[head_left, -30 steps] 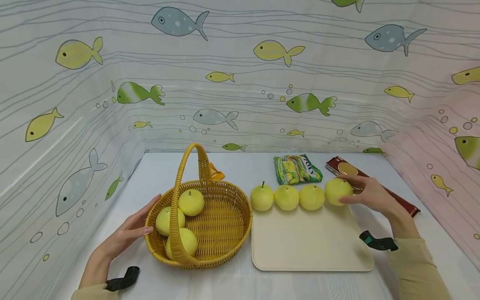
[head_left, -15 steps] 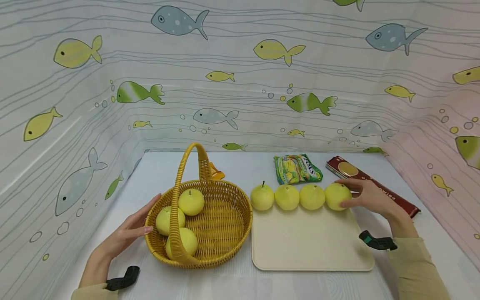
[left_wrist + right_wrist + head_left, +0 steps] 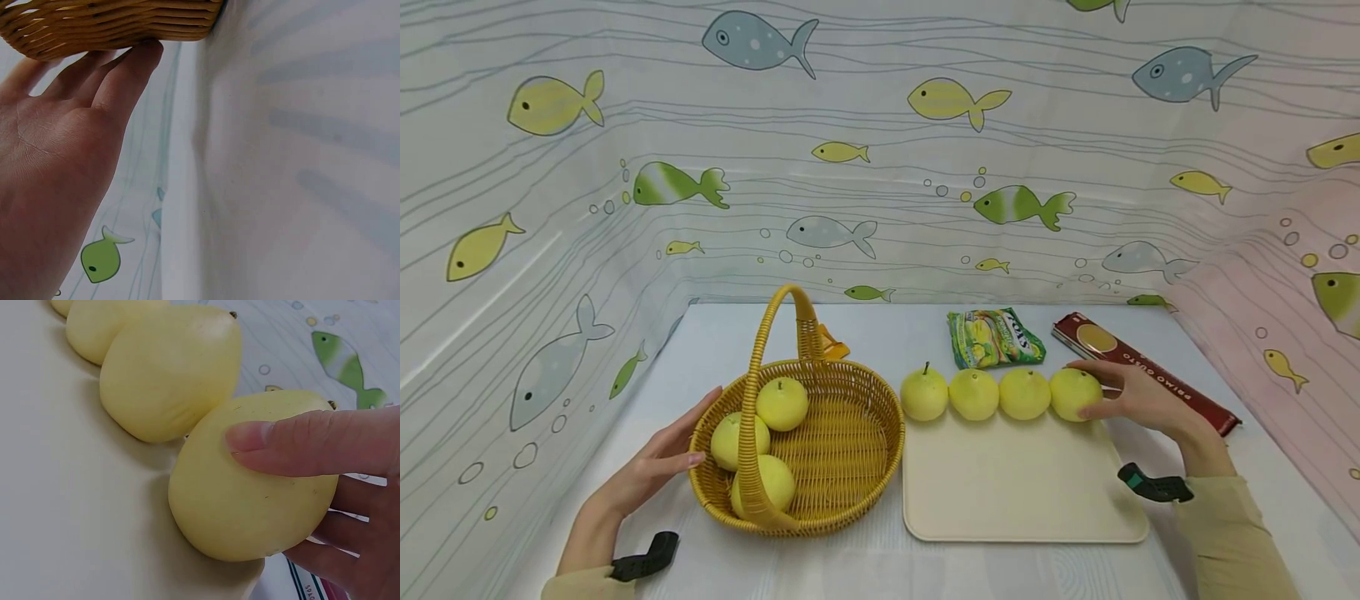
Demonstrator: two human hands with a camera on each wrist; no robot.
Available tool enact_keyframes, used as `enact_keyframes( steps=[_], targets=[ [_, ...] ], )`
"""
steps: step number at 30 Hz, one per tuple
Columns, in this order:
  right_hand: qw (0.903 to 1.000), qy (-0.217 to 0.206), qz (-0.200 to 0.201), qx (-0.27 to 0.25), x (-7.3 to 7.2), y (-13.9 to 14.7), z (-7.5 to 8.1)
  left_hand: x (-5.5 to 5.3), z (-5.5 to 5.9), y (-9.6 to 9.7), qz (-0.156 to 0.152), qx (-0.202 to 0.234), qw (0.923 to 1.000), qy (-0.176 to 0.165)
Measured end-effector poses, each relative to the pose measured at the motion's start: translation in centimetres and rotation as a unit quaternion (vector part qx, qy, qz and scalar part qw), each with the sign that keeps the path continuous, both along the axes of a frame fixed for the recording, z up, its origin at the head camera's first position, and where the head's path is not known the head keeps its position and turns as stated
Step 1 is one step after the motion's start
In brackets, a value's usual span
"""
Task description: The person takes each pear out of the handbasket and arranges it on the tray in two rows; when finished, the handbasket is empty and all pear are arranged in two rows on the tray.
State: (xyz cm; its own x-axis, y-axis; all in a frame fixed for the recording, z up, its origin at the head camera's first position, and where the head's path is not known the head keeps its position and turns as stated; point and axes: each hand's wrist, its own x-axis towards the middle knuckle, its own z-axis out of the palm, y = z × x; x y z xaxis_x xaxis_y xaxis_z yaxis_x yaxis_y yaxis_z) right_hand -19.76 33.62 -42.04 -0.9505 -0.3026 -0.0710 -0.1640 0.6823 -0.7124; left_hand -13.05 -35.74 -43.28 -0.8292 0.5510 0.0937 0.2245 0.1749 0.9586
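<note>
My right hand [image 3: 1138, 396] holds a round yellow pear [image 3: 1070, 393] at the tray's far right corner, thumb in front and fingers behind it. In the right wrist view the thumb [image 3: 294, 447] lies across this pear, which sits against its neighbour. Left of it, three more pears [image 3: 974, 395] line the far edge of the cream tray [image 3: 1022, 487]. My left hand [image 3: 658, 458] rests against the left side of a wicker basket [image 3: 842, 450] with extended fingers; the left wrist view shows fingertips touching its woven wall [image 3: 125, 28]. Three pears [image 3: 782, 405] lie in the basket's left half.
The basket's tall handle [image 3: 752, 400] arches over its left part. Behind the tray lie a green candy bag [image 3: 995, 338] and a long dark red spaghetti packet [image 3: 1150, 371]. An orange item [image 3: 832, 343] shows behind the basket. Fish-printed walls surround the table.
The right hand has lowered its pear slightly to the end of the row at the tray's far edge. The left hand and basket stay put.
</note>
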Motion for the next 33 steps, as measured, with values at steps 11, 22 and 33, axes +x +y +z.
enact_keyframes(
  steps=[11, 22, 33],
  targets=[
    [0.9997, 0.018, 0.015, 0.008, -0.07, 0.1, -0.15, 0.06, -0.15, -0.08, 0.004, -0.001, 1.0, -0.005],
    [0.9998, 0.014, 0.012, 0.004, -0.07, 0.2, -0.25, 0.14, 0.21, 0.13, -0.002, 0.004, 1.0, -0.004],
    [0.9999, 0.008, 0.009, -0.003, 0.11, 0.24, -0.37, 0.01, 0.11, 0.07, -0.004, 0.005, 1.0, -0.007]
  ],
)
